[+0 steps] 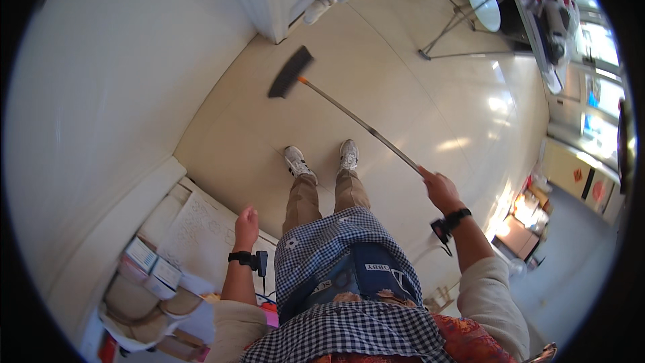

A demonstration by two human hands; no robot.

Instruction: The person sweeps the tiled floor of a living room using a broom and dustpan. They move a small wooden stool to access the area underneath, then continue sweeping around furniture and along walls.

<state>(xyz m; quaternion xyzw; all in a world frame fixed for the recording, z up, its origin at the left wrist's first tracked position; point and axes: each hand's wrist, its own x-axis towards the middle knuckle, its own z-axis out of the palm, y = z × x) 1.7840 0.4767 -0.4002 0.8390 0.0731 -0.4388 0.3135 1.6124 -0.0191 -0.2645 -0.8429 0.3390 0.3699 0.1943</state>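
My right hand (442, 189) is closed around the upper end of a long metal broom handle (373, 131). The handle runs up and left to an orange joint and a dark-bristled broom head (291, 71), which lies over the beige floor (352, 50) near the wall corner. Low on the left, my left hand (247, 223) hangs beside the checked apron (322, 242) and holds nothing visible; its fingers look curled, though how tightly is unclear. Both wrists carry black straps with small devices.
A white wall (126, 75) runs along the left. Boxes (151, 267) and padded items lie at lower left. A folding stand (443, 15) and a loaded table (529, 15) stand at upper right. More boxes (516, 237) are at right. A white object (318, 9) lies near the doorway.
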